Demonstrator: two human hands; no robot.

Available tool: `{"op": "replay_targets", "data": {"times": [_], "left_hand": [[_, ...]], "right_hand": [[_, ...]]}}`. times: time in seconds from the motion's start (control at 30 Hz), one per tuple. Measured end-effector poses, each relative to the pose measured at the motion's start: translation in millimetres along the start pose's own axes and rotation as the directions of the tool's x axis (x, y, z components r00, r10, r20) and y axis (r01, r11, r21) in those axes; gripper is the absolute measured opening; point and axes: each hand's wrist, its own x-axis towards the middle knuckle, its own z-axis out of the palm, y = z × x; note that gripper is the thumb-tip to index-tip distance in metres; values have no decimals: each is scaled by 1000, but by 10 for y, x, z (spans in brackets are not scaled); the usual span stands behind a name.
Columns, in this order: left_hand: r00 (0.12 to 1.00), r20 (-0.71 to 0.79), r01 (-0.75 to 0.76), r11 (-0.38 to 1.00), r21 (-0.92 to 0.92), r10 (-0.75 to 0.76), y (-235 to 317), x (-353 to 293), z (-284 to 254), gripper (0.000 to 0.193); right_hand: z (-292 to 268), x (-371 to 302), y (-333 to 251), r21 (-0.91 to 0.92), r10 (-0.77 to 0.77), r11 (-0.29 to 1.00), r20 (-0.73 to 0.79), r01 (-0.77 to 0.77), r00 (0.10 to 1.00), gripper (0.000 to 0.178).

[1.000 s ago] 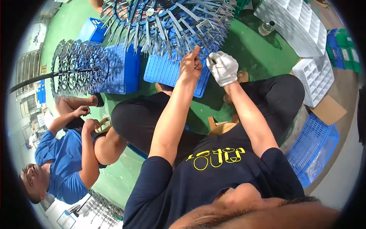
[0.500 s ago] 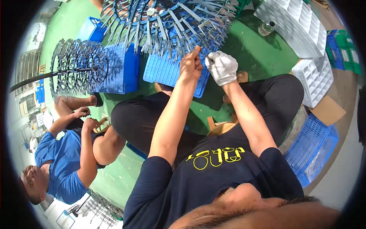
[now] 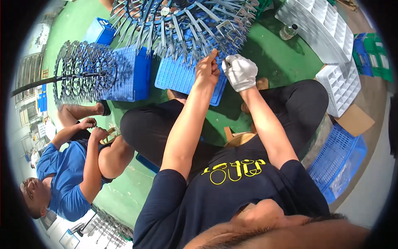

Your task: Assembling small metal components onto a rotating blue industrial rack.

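A large round rack (image 3: 178, 29) of radiating grey metal arms with clip-like ends fills the top middle of the view. Right at its near edge, my bare left hand (image 3: 207, 68) has its fingers curled in, the index fingertip against the tips of the arms. My right hand (image 3: 240, 72), in a white glove, is pinched closed just to the right, a small gap from the left. Whatever either hand grips is too small or hidden to name. Below the rack and partly behind my left hand lies a blue plastic crate (image 3: 176, 76).
A co-worker in a blue shirt (image 3: 68, 174) sits at the left, beside a second dark rack (image 3: 83, 74) and a blue crate (image 3: 139, 79). White compartment trays (image 3: 340, 89), a clear bottle (image 3: 289, 31) and a blue basket (image 3: 331, 162) stand at the right. A wooden stool (image 3: 240, 140) is under me.
My hands stay almost in place at the rack's edge, the gloved one shifting very slightly left and up. The whole view has drifted a little.
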Motion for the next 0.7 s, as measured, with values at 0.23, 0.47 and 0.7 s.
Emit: {"op": "replay_targets", "data": {"times": [0.23, 0.47, 0.7], "left_hand": [[1000, -13, 7, 999, 36, -6, -3, -22, 16, 19], [1000, 9, 9, 1000, 3, -9, -25, 9, 7, 20], [999, -5, 35, 999, -36, -36, 16, -70, -134, 18]], "right_hand": [[-31, 50, -11, 16, -72, 997, -36, 72, 997, 6], [-34, 66, 1, -21, -62, 998, 34, 63, 998, 10], [-45, -11, -14, 35, -93, 995, -32, 94, 995, 9]]}}
